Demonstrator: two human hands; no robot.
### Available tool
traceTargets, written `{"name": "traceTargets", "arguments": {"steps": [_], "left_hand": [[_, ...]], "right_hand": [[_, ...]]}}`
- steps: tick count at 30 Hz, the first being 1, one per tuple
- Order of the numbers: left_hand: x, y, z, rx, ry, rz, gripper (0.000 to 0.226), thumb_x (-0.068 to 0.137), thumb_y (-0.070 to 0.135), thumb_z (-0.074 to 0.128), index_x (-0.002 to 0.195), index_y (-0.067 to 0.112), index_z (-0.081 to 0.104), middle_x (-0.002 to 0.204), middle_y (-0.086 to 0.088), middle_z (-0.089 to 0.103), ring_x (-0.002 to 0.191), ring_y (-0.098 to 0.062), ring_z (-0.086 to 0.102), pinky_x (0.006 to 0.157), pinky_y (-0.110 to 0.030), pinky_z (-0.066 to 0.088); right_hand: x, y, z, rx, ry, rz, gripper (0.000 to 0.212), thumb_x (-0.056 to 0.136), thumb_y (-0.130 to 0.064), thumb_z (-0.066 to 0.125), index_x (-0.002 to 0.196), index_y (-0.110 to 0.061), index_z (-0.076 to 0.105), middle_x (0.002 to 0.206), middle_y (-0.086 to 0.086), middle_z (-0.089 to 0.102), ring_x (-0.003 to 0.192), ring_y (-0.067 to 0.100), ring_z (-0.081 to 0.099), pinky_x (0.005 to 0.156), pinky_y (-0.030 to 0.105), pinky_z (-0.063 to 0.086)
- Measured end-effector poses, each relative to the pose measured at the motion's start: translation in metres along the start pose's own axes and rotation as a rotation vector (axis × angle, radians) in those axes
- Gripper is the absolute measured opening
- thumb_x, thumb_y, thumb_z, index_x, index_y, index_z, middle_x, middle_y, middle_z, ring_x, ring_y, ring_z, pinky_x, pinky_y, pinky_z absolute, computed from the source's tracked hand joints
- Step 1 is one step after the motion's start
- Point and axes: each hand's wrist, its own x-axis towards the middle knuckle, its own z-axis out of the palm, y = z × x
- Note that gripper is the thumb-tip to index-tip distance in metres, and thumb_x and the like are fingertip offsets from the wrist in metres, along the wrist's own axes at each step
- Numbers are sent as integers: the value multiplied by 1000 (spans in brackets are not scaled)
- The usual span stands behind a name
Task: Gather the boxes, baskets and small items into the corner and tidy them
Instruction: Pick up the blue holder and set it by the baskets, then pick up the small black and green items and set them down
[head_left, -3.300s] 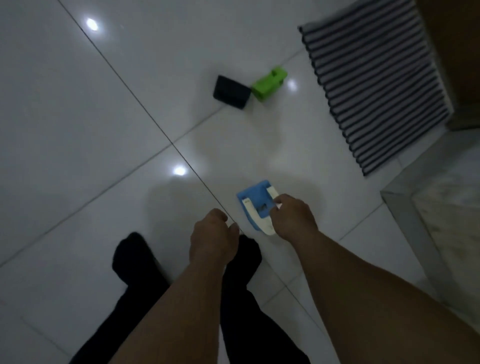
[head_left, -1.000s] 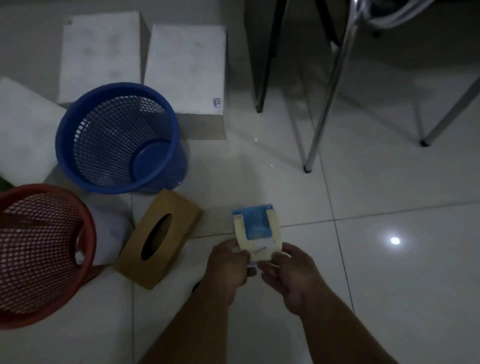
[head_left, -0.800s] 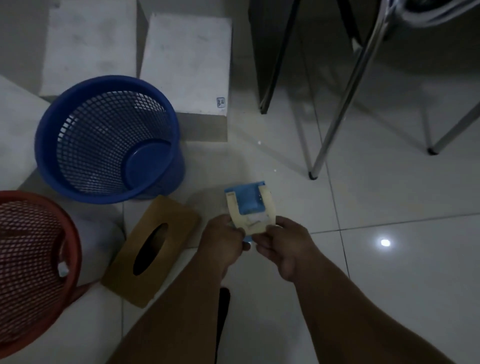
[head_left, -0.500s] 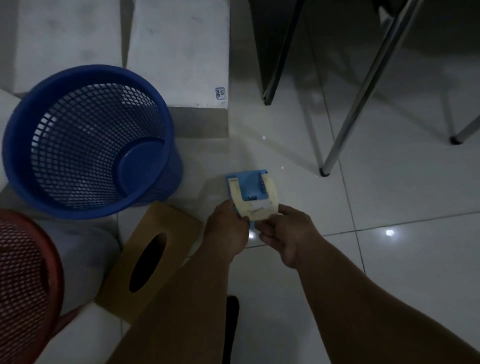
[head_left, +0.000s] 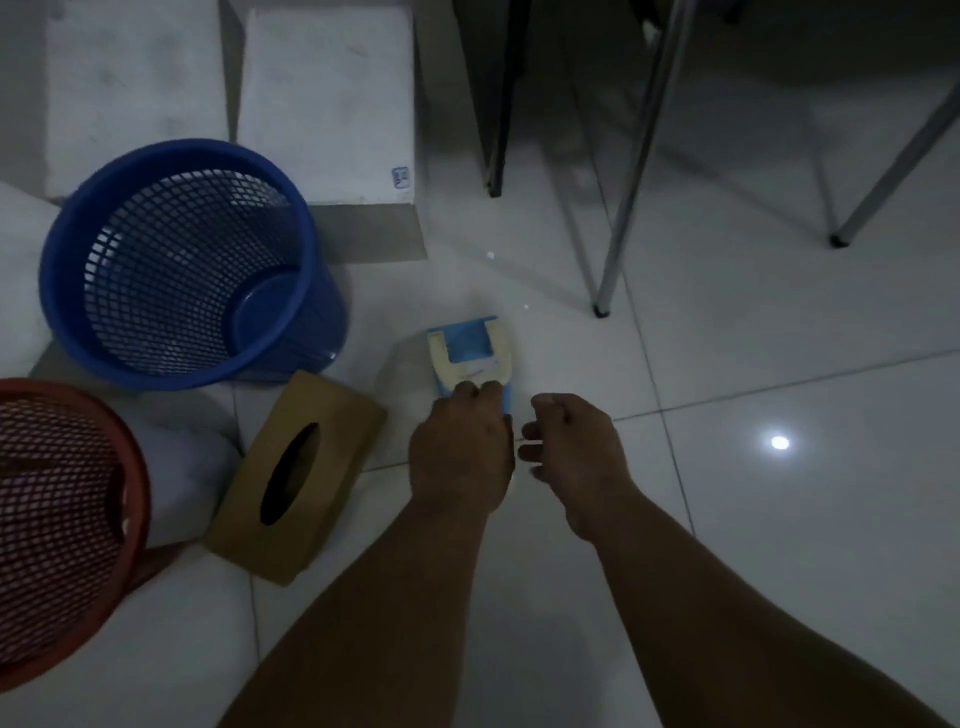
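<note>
In dim light, a person's two bare forearms are reaching out over a tiled floor (head_left: 753, 519), their elbows cut off by the bottom edge. The left hand (head_left: 460, 447) is pinching the near end of a small blue-and-cream item (head_left: 470, 358), fingers closed over its edge; what the item is, the gloom is making hard to tell. The right hand (head_left: 571, 447) is hovering just beside it, fingers loosely curled, gripping nothing. To the left, a tan tissue box (head_left: 296, 483) is lying at an angle, with a red basket (head_left: 62, 525) cut off by the frame's left edge. Beyond the box, a blue basket (head_left: 176, 260) is standing upright, partly hiding white boxes (head_left: 327, 98) behind it. Chair legs (head_left: 628, 171) are rising out of view at top right.
</note>
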Motion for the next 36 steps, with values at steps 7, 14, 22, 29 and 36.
{"name": "traceTargets", "arguments": {"steps": [7,14,22,29,36], "left_hand": [[-46,89,22,114,163,416,14,85,28,63,78,15,66,71,-3,61,61,-26,60,48,-32,46],[-121,208,72,116,79,839,28,92,32,53,70,16,59,66,-5,57,58,-27,55,48,-33,42],[-247,291,159,129,-253,1359,29,93,29,49,68,15,55,65,-6,53,58,-29,51,49,-36,41],[-351,298,223,273,-583,1632,23,88,33,50,76,16,60,68,-2,56,58,-26,55,48,-33,44],[-412,295,273,552,-740,1741,15,87,31,59,86,16,64,75,-3,62,64,-26,60,50,-31,48]], "right_hand": [[-50,56,-116,-430,349,-374,41,101,-39,35,71,-15,47,66,0,55,62,21,52,58,31,37],[-112,153,-223,-460,605,-150,32,102,-37,35,76,-21,43,75,4,56,69,26,55,59,29,28],[-204,301,-286,-141,841,280,35,102,-40,33,84,-16,52,88,6,61,81,26,57,64,29,27],[-289,431,-286,83,986,654,39,103,-39,32,92,-12,57,99,7,63,92,25,57,67,30,29],[-352,525,-258,246,1023,912,36,100,-40,38,90,-12,58,96,9,62,90,29,58,65,32,35]]}}
